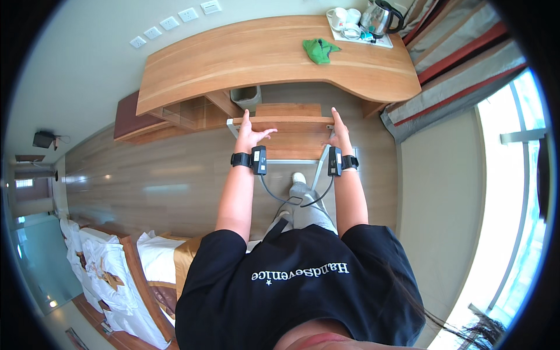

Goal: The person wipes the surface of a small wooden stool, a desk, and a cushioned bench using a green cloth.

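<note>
A chair with a wooden backrest [288,124] and a pale metal frame [292,162] stands in front of me, its wooden seat [286,108] beyond the backrest. My left hand [250,134] is at the backrest's left end, fingers straight and thumb spread over the wood. At the right end is my right hand [340,133], held edge-on with fingers extended and thumb partly hidden near the frame. Neither hand is visibly curled around the chair, and I cannot tell whether the palms touch it. A black wristband with a small cabled box is on each wrist.
Beyond the chair runs a wooden desk [236,48] with a green cloth-like item [320,50] and a tray [387,42] holding cups and an electric kettle [377,19]. Under it is a waste bin [247,97]. Curtains [459,65] hang right; a bed [159,258] is behind left.
</note>
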Tool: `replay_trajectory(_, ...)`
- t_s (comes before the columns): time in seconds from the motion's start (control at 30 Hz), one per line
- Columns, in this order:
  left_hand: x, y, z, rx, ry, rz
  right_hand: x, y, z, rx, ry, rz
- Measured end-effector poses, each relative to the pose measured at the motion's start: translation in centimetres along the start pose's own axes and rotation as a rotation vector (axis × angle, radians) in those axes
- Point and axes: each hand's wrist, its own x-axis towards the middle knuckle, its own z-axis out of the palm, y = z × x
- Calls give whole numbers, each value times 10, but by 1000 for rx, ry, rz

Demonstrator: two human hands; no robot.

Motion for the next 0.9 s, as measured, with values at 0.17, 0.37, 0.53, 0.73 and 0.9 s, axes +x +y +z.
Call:
replay_trajectory(0.17, -30, -28, -36, -228, 259, -164, -41, 59, -23, 459, -109, 109)
replay_trajectory(0.37, -78, -70, -110, -154, 71, -128, -60, 131, -76, 551, -124, 133)
replay_trajectory(0.53, -92, -86, -132, -131, 169, -166, -71, 161, -108, 501, -254, 75)
replay_trajectory(0.73, -99, -98, -137, -87, 179, -155, -74, 163, -117, 464, -289, 48)
replay_trajectory(0.9, -103, -102, -140, -51, 167, -124, -73, 166, -118, 448, -228, 38)
